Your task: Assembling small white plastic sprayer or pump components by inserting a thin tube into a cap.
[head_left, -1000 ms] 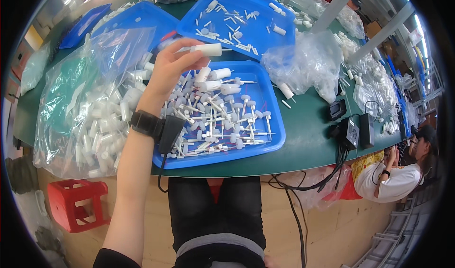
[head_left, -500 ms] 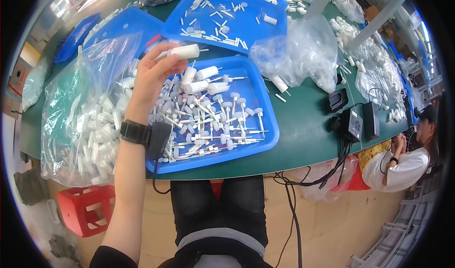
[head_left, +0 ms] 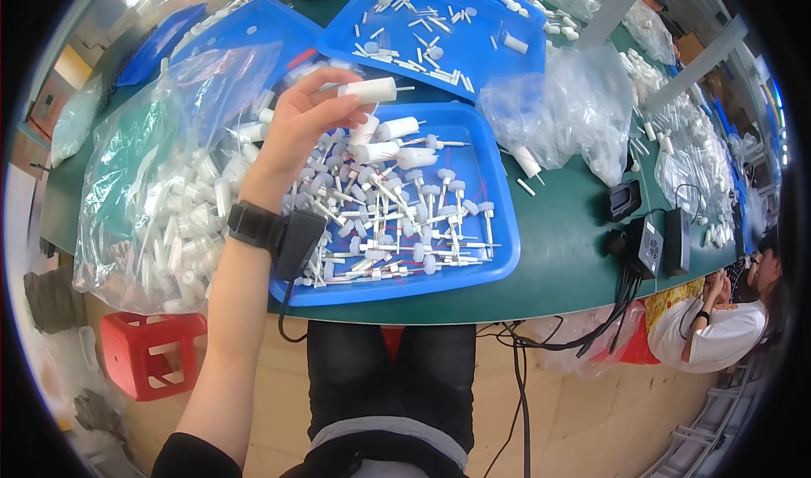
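My left hand (head_left: 311, 116) pinches a white plastic cylinder (head_left: 372, 90) between thumb and fingers, above the near blue tray (head_left: 505, 225). A thin pin sticks out of the cylinder's right end. Below my hand, several similar white cylinders (head_left: 399, 127) lie at the back of that tray. Many small white shafts with grey-white round heads (head_left: 429, 192) fill the rest of it, some with thin red wires. A black band (head_left: 254, 225) with a black box is on my left wrist. My right hand does not show.
A clear bag of white parts (head_left: 182, 250) lies left of the tray. The far blue tray (head_left: 355, 30) holds small white pieces. Plastic bags (head_left: 574, 106) and black devices with cables (head_left: 646, 246) lie to the right. A red stool (head_left: 152, 355) stands below left; another person (head_left: 718, 330) sits at the right.
The view has shifted, so the table and trays appear further right. My left hand still holds the white cylinder at about the same place over the tray's back left.
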A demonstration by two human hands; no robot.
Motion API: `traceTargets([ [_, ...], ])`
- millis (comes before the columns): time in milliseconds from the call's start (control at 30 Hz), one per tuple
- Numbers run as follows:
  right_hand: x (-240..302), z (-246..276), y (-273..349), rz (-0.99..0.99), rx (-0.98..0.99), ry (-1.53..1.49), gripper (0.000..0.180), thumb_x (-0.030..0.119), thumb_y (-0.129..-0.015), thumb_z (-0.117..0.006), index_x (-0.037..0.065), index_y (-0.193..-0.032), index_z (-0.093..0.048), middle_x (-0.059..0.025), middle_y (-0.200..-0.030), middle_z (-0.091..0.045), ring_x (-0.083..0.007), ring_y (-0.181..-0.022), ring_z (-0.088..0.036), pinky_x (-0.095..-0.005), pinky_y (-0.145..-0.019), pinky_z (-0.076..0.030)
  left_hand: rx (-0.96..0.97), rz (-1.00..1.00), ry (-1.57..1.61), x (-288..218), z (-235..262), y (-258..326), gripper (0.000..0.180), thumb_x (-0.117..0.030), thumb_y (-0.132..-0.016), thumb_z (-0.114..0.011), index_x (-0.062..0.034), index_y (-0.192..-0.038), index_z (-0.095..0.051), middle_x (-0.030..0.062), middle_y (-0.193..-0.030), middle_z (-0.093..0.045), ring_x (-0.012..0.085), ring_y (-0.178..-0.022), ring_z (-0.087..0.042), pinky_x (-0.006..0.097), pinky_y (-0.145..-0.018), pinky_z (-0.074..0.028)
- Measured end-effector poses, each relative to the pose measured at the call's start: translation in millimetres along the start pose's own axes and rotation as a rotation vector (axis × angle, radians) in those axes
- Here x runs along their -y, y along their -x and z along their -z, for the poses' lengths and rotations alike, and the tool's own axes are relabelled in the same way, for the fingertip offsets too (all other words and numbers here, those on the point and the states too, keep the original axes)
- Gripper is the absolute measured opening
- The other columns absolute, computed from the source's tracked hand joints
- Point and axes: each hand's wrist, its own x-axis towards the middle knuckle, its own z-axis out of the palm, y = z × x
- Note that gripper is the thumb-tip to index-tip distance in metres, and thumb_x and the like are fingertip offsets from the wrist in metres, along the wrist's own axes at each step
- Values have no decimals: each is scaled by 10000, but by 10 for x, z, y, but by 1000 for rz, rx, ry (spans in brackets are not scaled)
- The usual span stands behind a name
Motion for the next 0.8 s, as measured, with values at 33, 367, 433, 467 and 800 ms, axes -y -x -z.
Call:
traceTargets([
  [33,4,3,-18,5,1,10,224,216,-824,-566,26,-706,-574,-37,-550,-521,-141,-535,-556,-301,-480,-443,-4,-1,-11,-5,9,-3,291,-180,-831,-619,-22,-1069,-562,125,-964,-652,136,-837,-621,251,-758,-472],
  [367,-262,341,-133,410,-80,419,231,225,-811,-580,15,-715,-579,-48,-547,-527,-153,-540,-565,-318,-492,-454,-181,-100,-475,106,110,-43,225,-174,-772,-648,-35,-926,-561,78,-837,-667,74,-654,-551,219,-616,-429],
  [433,-150,593,-49,592,-198,559,233,227,-808,-583,13,-716,-581,-50,-547,-528,-155,-541,-567,-321,-494,-456,-201,-97,-547,59,122,-8,218,-172,-759,-647,-31,-901,-560,63,-793,-659,72,-646,-549,222,-607,-425],
  [467,621,657,458,507,-225,470,239,230,-817,-585,3,-741,-591,-54,-558,-535,-141,-550,-561,-306,-495,-442,-193,-94,-567,95,67,-13,215,-171,-753,-646,-28,-889,-560,56,-770,-655,70,-642,-548,223,-603,-423],
  [800,4431,630,2350,1367,-401,-103,136,126,-813,-618,24,-868,-547,-96,-695,-536,-228,-587,-525,-333,-549,-420,-208,-111,-549,63,90,-3,194,-189,-783,-687,-48,-916,-678,10,-717,-636,32,-656,-529,179,-567,-379],
])
